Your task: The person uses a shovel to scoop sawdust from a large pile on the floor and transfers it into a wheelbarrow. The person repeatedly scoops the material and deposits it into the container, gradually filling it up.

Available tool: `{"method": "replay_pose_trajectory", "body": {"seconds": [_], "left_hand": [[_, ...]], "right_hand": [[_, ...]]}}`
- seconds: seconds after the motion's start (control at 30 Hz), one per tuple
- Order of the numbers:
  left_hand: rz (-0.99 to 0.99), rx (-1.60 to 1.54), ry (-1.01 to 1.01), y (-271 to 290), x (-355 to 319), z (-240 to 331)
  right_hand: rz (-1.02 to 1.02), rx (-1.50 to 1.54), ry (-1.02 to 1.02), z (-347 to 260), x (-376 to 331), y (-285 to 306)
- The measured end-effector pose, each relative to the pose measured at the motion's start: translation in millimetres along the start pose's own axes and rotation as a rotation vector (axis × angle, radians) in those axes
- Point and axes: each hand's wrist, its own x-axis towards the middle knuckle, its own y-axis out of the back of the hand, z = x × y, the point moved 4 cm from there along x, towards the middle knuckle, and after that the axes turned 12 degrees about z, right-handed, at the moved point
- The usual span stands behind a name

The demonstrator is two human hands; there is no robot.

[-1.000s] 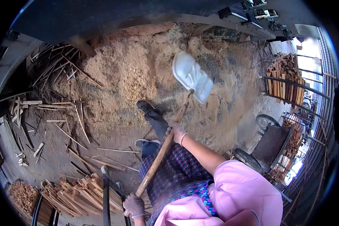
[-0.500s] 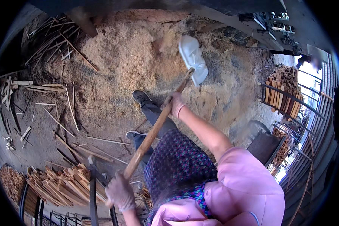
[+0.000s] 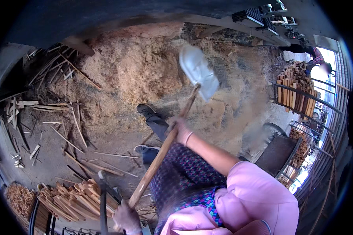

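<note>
The right hand [image 3: 179,130], which wears a thin glove, is wrapped around the wooden handle [image 3: 148,175] of a shovel [image 3: 165,145], at about its middle. The left hand [image 3: 126,218], gloved too, is curled around the same handle near its lower end, close to the body. So the shovel lies slanting between both hands, and its white blade [image 3: 198,70] is ahead of the right hand and slightly to the right. The blade is rather blurred, so I cannot say surely whether it touches the ground.

Ahead of the right hand and to the left, beside the blade, there is a heap of sawdust [image 3: 143,72]. Just left of this hand one dark shoe [image 3: 146,111] stands on the floor. Ahead of the left hand and to its left, thin wood strips [image 3: 72,135] are scattered. Directly left of the left hand is a metal post [image 3: 103,201], and behind it a stack of planks [image 3: 72,199]. Well to the right of the right hand stands a dark cart [image 3: 276,154]; ahead of the cart is a pile of cut timber [image 3: 296,92].
</note>
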Motion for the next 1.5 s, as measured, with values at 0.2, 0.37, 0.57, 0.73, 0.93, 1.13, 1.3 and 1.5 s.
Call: {"method": "replay_pose_trajectory", "body": {"seconds": [0.2,0.37,0.57,0.73,0.93,1.13,1.3,1.5], "left_hand": [[0.106,-0.417,-0.353,-10.4,144.4,162.1],[0.077,-0.549,-0.659,30.2,235.2,286.7],[0.258,-0.413,-0.596,62.4,261.3,266.0],[-0.168,-0.253,-0.306,29.5,183.0,145.1],[-0.185,0.233,-0.011,2.1,63.4,-13.4],[0.603,0.138,-0.149,30.3,-36.7,-61.8],[0.780,-0.122,0.118,-33.5,-127.6,-54.2],[-0.451,-0.658,0.326,-165.4,-303.7,-31.2]], "right_hand": [[0.193,0.185,0.526,-190.8,34.2,78.6],[0.204,0.093,0.546,-259.6,66.3,85.1],[0.103,0.116,0.503,-253.2,81.5,25.8],[0.082,0.083,0.260,-92.2,60.2,9.0],[-0.341,0.196,-0.279,89.7,-35.2,-12.1],[-0.167,0.185,-0.064,36.2,-57.0,8.7],[0.023,-0.086,0.161,54.5,39.1,40.0],[-0.077,-0.238,0.063,163.0,72.1,119.1]]}}
